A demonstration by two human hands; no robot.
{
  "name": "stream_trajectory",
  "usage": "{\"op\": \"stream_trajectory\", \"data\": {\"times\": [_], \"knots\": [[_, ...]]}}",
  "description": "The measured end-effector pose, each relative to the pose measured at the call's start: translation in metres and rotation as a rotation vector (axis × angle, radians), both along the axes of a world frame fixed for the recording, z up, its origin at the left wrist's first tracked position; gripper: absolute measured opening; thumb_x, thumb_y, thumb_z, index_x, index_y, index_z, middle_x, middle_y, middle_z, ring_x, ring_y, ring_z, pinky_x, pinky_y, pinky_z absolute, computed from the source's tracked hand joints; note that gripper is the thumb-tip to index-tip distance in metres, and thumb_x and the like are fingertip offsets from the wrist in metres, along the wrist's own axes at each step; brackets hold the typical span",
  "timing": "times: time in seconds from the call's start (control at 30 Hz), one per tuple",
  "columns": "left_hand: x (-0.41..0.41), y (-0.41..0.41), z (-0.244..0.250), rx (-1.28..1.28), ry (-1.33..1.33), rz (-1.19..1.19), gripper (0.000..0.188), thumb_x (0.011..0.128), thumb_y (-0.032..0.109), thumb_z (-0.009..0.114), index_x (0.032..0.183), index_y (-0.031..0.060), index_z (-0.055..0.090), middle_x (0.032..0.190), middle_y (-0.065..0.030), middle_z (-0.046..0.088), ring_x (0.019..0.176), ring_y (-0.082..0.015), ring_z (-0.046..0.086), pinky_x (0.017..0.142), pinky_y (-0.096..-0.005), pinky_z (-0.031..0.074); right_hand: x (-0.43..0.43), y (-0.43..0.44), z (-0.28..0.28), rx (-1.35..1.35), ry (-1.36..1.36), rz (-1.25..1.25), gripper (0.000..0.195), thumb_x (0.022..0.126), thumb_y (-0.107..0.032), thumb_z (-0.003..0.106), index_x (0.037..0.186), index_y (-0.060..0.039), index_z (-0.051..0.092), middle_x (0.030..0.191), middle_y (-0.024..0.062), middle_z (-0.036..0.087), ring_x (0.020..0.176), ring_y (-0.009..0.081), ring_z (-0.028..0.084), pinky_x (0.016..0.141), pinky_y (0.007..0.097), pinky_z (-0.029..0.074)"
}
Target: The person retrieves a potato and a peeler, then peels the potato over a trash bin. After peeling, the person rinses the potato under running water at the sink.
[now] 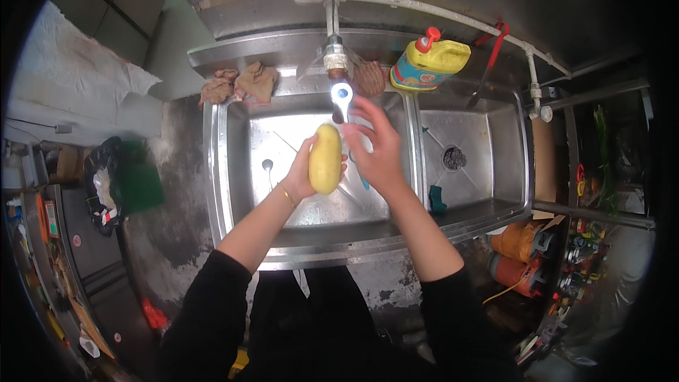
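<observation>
My left hand grips a peeled, pale yellow potato upright over the left basin of a stainless steel sink. Just right of the potato, my right hand is raised with fingers spread and somewhat blurred, close under the tap. A bright round fitting shows at the tap's mouth. Beneath the right hand a blue-handled tool is partly visible; whether the hand touches it cannot be told. A spoon-like metal thing appears in the basin at left.
Brown cloths lie on the sink's back ledge, with a yellow jug farther right. The right basin holds a drain strainer and a dark green thing. A red-handled tool hangs from the white pipe.
</observation>
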State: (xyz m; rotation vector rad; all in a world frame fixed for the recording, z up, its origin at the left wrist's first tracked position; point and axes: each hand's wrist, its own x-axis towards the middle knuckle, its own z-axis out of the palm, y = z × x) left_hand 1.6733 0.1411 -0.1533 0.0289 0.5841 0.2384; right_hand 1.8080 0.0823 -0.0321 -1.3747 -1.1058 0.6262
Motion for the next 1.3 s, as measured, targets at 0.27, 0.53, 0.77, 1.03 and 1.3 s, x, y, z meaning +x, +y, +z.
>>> {"op": "stream_trajectory", "data": {"times": [0.27, 0.53, 0.77, 1.03, 1.3], "knots": [[0.015, 0.013, 0.006, 0.035, -0.045, -0.059, 0.059, 0.088, 0.058, 0.045, 0.115, 0.0076, 0.056, 0.105, -0.0132, 0.061, 0.086, -0.0287, 0.062, 0.077, -0.0447, 0.052, 0.030, 0.023, 0.001, -0.010, -0.058, 0.170, 0.045, 0.080, -0.006, 0.068, 0.123, -0.0009, 0.055, 0.119, 0.0107, 0.055, 0.101, 0.0186, 0.058, 0.080, 0.0269, 0.049], [0.040, 0.013, -0.016, 0.196, -0.081, 0.036, 0.068, 0.086, 0.070, 0.036, 0.117, 0.0119, 0.052, 0.104, -0.0088, 0.061, 0.094, -0.0220, 0.061, 0.081, -0.0388, 0.051, -0.010, 0.006, -0.109, -0.177, -0.270, -0.099, 0.050, 0.081, -0.026, 0.066, 0.123, -0.0014, 0.052, 0.120, 0.0182, 0.051, 0.108, 0.0328, 0.054, 0.091, 0.0441, 0.044], [0.017, 0.016, -0.036, 0.379, 0.084, -0.044, 0.060, 0.093, 0.062, 0.030, 0.116, 0.0109, 0.051, 0.102, -0.0060, 0.061, 0.087, -0.0203, 0.062, 0.079, -0.0337, 0.052, 0.000, 0.072, -0.142, -0.589, 0.235, -0.064, 0.031, 0.083, -0.026, 0.062, 0.106, -0.0063, 0.060, 0.093, 0.0213, 0.064, 0.092, 0.0326, 0.064, 0.083, 0.0421, 0.048], [0.032, 0.023, -0.002, 0.437, 0.120, -0.002, 0.059, 0.094, 0.060, 0.030, 0.116, 0.0087, 0.050, 0.102, -0.0063, 0.061, 0.086, -0.0191, 0.063, 0.076, -0.0316, 0.053, 0.012, 0.082, -0.169, -0.468, 0.633, 0.000, 0.032, 0.079, -0.027, 0.071, 0.103, -0.0063, 0.063, 0.101, 0.0174, 0.064, 0.085, 0.0281, 0.064, 0.080, 0.0377, 0.049], [0.046, 0.036, -0.013, 0.247, 0.189, 0.009, 0.056, 0.096, 0.056, 0.026, 0.115, 0.0092, 0.049, 0.100, -0.0080, 0.061, 0.086, -0.0234, 0.063, 0.072, -0.0369, 0.055, -0.012, 0.052, -0.109, -0.443, 0.133, -0.240, 0.044, 0.078, -0.014, 0.071, 0.118, -0.0054, 0.053, 0.106, 0.0134, 0.062, 0.097, 0.0260, 0.060, 0.086, 0.0347, 0.047]]}}
